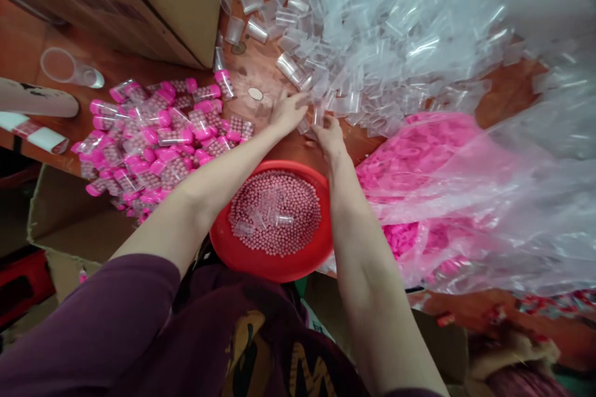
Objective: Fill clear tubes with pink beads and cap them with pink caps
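Observation:
My left hand (288, 113) reaches over the table at the near edge of a heap of clear plastic tubes (354, 68). Its fingers are bent around clear tubes, partly blurred. Beside it, my right hand (329, 135) pinches a small clear tube (318, 114) between thumb and fingers. Below both hands, between my forearms, sits a red basin (274, 270) holding many small pink beads (279, 239). Several clear tubes lie on the beads. Left of my left forearm is a pile of bead-filled tubes with bright pink caps (158, 136).
A cardboard box (172, 6) stands at the back left. At right, a clear plastic bag (503, 198) holds loose pink caps (419, 149). A clear cup (58, 65) lies at far left. An open carton (69, 217) is below the table edge. Another person's arm (507, 353) shows at lower right.

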Available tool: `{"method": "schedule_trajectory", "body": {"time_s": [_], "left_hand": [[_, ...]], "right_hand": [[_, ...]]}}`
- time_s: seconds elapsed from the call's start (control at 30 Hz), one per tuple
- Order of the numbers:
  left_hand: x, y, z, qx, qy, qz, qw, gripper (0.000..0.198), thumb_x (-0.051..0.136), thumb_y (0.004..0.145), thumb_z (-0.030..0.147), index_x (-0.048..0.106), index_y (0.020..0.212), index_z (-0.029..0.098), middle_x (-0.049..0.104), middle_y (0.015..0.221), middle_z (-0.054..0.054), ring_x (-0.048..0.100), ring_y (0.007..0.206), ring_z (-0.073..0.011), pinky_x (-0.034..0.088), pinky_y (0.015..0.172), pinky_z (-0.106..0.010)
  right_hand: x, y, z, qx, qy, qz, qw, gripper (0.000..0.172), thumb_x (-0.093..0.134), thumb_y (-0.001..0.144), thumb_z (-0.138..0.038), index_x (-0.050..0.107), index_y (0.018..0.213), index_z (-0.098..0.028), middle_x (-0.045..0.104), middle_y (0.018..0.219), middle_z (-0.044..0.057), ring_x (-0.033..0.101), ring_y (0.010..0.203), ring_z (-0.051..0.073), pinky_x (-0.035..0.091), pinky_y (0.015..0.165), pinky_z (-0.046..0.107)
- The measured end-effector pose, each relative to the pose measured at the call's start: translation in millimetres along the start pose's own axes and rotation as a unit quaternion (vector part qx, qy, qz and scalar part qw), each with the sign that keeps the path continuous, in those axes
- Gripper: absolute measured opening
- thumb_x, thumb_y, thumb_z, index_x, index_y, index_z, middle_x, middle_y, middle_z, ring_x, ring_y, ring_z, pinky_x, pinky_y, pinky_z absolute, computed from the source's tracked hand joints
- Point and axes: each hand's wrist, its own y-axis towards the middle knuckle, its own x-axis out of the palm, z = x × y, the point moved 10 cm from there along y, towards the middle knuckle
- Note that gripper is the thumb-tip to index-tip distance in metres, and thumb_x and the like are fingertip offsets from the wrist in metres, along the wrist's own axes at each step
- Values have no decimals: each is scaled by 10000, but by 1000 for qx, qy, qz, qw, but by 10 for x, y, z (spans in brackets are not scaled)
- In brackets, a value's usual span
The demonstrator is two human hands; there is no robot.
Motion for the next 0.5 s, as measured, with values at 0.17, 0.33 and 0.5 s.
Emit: {"method": "schedule_trajectory", "body": {"time_s": [0.17,0.33,0.5], "left_hand": [[155,-154,359,-156,-212,-6,965,419,593,996,16,780,1355,121,844,1303,-107,799,1155,-211,647,1069,-382],[-79,-496,770,-110,-201,-7,974,468,533,1053,36,722,1466,149,804,1353,-75,797,1266,-249,658,1093,-494],[-589,-1674,1179,68,-107,21,992,391,690,1018,137,784,1348,325,753,1466,-1,665,1495,-225,545,1302,-462]], "right_hand": [[178,-153,-194,5,77,-15,997,337,725,944,-370,630,1244,-249,780,1105,48,838,986,248,752,855,516],[-59,-667,-524,-124,80,-44,988,535,738,958,-604,621,1361,-272,765,1220,102,824,1163,316,752,852,502],[-44,-1800,-237,-158,98,-109,976,627,698,977,-740,626,1443,-326,770,1251,54,807,1113,252,743,847,417]]}}
